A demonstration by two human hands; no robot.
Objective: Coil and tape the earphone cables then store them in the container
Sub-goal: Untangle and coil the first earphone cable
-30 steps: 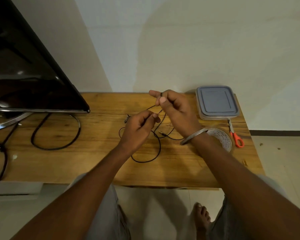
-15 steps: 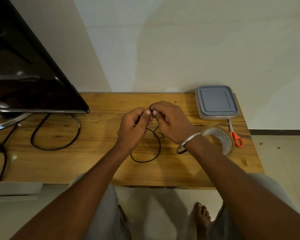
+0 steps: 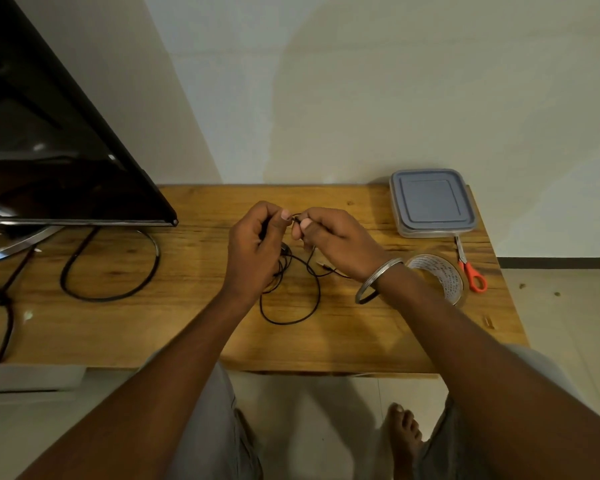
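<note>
Seemingly mid-coil, the left hand (image 3: 253,244) and right hand (image 3: 333,240) each pinch the earphone cable (image 3: 288,323); next likely means winding in the slack beneath them.

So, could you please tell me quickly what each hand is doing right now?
Left hand: gripping the earphone cable.
Right hand: pinching the same cable.
</note>
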